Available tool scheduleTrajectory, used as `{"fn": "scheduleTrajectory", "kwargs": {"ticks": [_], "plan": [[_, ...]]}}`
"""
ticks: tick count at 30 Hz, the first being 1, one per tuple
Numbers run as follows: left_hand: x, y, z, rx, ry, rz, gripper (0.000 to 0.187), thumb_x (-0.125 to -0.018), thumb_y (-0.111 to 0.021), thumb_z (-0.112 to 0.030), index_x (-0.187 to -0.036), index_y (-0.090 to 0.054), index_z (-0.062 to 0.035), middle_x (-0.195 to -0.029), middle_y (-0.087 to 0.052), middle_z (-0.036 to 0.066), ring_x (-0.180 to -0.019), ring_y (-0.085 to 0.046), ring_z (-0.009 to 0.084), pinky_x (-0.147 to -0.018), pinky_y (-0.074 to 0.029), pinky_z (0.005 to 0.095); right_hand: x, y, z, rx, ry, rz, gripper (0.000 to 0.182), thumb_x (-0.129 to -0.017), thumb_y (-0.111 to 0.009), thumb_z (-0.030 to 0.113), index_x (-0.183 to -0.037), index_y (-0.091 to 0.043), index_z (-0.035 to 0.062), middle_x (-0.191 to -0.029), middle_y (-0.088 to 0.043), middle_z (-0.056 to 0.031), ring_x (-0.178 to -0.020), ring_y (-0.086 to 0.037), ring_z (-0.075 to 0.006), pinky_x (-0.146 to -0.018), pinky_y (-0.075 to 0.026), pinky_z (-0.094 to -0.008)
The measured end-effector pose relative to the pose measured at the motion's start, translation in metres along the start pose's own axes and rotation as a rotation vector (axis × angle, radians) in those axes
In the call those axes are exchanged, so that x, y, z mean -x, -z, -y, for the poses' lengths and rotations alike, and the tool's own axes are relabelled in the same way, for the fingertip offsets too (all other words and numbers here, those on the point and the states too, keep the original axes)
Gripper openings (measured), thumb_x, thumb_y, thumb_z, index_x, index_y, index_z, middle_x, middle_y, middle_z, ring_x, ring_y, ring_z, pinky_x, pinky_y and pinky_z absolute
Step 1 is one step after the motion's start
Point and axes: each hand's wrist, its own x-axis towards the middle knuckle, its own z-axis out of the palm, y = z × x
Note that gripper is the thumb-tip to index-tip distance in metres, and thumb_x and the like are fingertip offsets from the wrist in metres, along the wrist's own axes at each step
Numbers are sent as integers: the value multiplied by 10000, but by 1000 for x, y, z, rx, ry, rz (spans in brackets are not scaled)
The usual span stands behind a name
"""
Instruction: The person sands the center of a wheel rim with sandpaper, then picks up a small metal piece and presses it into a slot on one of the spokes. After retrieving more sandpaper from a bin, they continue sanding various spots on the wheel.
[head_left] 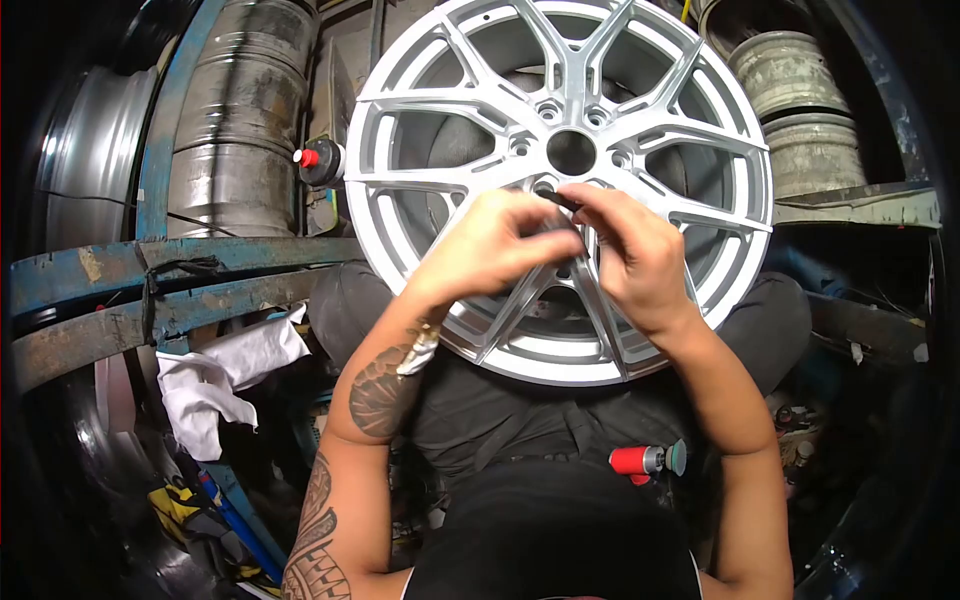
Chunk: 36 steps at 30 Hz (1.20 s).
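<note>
A silver multi-spoke alloy wheel rim point(735, 185) rests across my lap, face up, with its round centre hole and bolt holes showing. Over the lower spokes, just below the hub, both hands come together. My right hand point(640, 255) is closed, its fingertips pinched on a small dark thin piece point(566, 203) whose kind I cannot make out. My left hand point(500, 245) is right beside it, fingers curled toward that piece and smeared by motion. Whether the left fingers grip it too does not show.
A red handheld sander point(632, 460) with a green pad lies near my waist. Another dark tool with a red knob point(308, 158) stands left of the rim. Bare wheel barrels point(240, 110) are stacked at left, more point(790, 75) at right. A white cloth point(215, 385) hangs by the blue metal frame point(70, 275).
</note>
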Motion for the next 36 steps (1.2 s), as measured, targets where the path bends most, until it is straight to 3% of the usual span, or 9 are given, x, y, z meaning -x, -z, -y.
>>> {"fn": "scheduleTrajectory", "kwargs": {"ticks": [4, 10, 16, 19, 23, 28, 31, 35, 36], "plan": [[0, -30, -16, -159, 172, 346, 244, -866, -793, -220, -998, -782, -15, -729, -694, 125, -665, -648, 161, -670, -531, 310, -21, 10, 13, -65, 13, -117, 310, -886, -619, -107, -1155, -701, 25, -996, -749, -142, -876, -760, -251, -745, -586, -334], [-5, -12, -7, 284, 134, 162, 186, -942, -765, -155, -1033, -767, 7, -865, -740, 28, -807, -643, 60, -732, -527, 242, -8, 32, -12, -186, -249, -116, 182, -997, -592, 8, -1145, -696, -9, -954, -735, -152, -837, -740, -186, -729, -560, -307], [-5, -11, 3, 380, 126, 39, 216, -952, -765, -146, -1104, -747, 6, -945, -744, 7, -857, -650, 51, -771, -529, 224, -5, 34, -16, -175, -245, -7, 223, -973, -712, 110, -1148, -691, -26, -847, -651, -6, -768, -556, -41, -687, -465, -223], [-4, -19, -2, 412, 170, 64, 254, -955, -761, -145, -1150, -738, 15, -975, -746, 7, -892, -650, 51, -794, -532, 229, -14, 39, -14, -175, -382, 126, 264, -927, -729, 132, -1131, -694, -32, -901, -736, -152, -842, -688, -145, -755, -535, -316], [-2, -26, 3, 466, -18, 157, 338, -963, -747, -128, -1260, -678, 17, -1119, -729, 40, -983, -647, 69, -853, -526, 244, -7, 38, -52, -683, -530, 390, 396, -909, -776, 158, -1257, -665, 5, -840, -650, 37, -735, -531, -27, -636, -434, -234], [4, -21, 5, 251, -41, 139, 340, -940, -760, -149, -1273, -701, -109, -827, -633, -19, -745, -516, 39, -677, -450, 264, -10, 50, -39, -737, -642, 459, 448, -905, -808, 168, -1306, -652, 47, -919, -664, 47, -705, -523, -8, -556, -361, -191], [16, -27, -12, 151, -204, -3, 389, -915, -769, -149, -1282, -648, -109, -699, -539, -14, -642, -433, 92, -620, -416, 296, -5, 53, -31, -697, -634, 482, 434, -904, -798, 114, -1305, -643, 51, -849, -637, 55, -673, -510, -20, -546, -360, -206], [21, -14, -11, -76, -224, -102, 219, -918, -765, -130, -1079, -649, -36, -816, -715, 110, -729, -681, 164, -721, -521, 306, 10, 59, -19, -367, -630, 320, 381, -945, -760, 148, -1275, -646, -6, -865, -621, 27, -746, -530, -48, -634, -424, -225], [21, -8, -9, -139, -290, -149, 224, -884, -764, -174, -975, -608, -42, -842, -705, 155, -791, -708, 322, -670, -503, 400, 18, 62, -20, -300, -630, 253, 381, -948, -748, 139, -1280, -641, -14, -893, -636, 9, -784, -553, -67, -681, -451, -237]]}}
